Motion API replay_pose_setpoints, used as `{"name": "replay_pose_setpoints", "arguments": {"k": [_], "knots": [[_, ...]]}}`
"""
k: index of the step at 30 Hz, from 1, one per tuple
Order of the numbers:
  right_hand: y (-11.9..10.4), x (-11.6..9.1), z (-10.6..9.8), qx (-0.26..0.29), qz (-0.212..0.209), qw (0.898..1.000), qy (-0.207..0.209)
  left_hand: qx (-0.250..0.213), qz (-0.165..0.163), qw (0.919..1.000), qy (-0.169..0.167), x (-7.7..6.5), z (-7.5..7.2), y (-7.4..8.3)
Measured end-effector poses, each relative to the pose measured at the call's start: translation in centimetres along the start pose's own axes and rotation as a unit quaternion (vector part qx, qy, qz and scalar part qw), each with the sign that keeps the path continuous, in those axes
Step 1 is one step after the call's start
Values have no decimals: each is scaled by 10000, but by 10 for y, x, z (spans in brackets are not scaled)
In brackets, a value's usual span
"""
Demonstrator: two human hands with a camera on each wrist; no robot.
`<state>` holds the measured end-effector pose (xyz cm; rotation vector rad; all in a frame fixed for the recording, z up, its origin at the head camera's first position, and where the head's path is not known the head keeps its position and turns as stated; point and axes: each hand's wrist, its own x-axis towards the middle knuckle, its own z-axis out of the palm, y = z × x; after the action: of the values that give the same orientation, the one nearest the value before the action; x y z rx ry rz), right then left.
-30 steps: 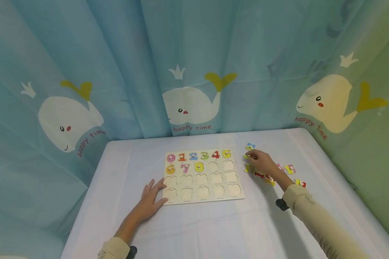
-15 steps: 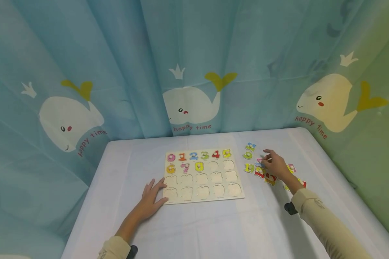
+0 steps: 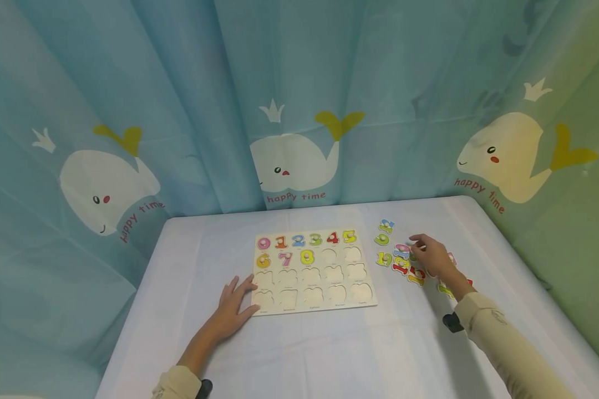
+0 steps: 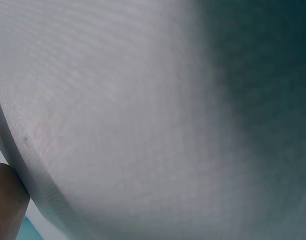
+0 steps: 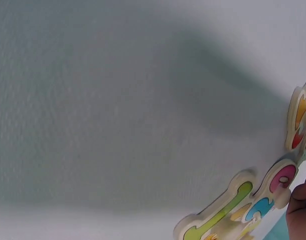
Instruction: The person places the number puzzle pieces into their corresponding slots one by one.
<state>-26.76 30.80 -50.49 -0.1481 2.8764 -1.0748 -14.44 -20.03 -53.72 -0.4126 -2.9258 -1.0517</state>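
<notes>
Prob. picking no. pieces [image 3: 402, 265] w/ R hand [image 3: 431, 254], can't tell grip; touching board [image 3: 325, 306] w/ spread L hand [image 3: 234, 305]; needs firm pinch next

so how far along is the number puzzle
Done: pieces 0 to 8 sit in the board. Underway: the right hand is among the loose pieces, its grip unclear; the left hand touches the board's edge. Remaining: twelve slots are empty.

Smooth wooden board [image 3: 322, 284], matt woven tablecloth [image 3: 319, 354]
</notes>
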Motion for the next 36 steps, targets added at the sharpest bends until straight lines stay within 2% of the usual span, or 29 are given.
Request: {"name": "replay_pose_setpoints", "arguments": {"k": [6, 13, 17, 21, 23, 27, 30, 33, 36], "knots": [[1, 2, 1, 141, 33, 9999, -34, -20, 45, 10000, 41, 0, -1, -1], [-9, 15, 17, -136, -25, 9998, 134, -53, 35, 10000, 5, -1, 0, -1], [-23, 24, 26, -179, -316, 9983, 460, -33, 39, 10000, 36, -1, 0, -1], [-38, 33, 37, 91, -583, 9961, 658, -75, 39, 9999, 58, 0, 1, 1], [-45, 35, 42, 79, -535, 9960, 705, -109, 37, 9999, 19, 1, 2, 2], [-50, 36, 51, -153, -94, 9959, 884, -134, 30, 9999, -79, 2, 3, 5], [-51, 36, 56, -187, 4, 9943, 1052, -142, 18, 9999, -62, 2, 3, 5], [-55, 38, 60, -58, -447, 9937, 1024, -112, -46, 9999, -50, 1, 2, 2], [-65, 42, 68, 44, -1072, 9918, 691, -68, -76, 9999, -36, 0, 1, -1]]}}
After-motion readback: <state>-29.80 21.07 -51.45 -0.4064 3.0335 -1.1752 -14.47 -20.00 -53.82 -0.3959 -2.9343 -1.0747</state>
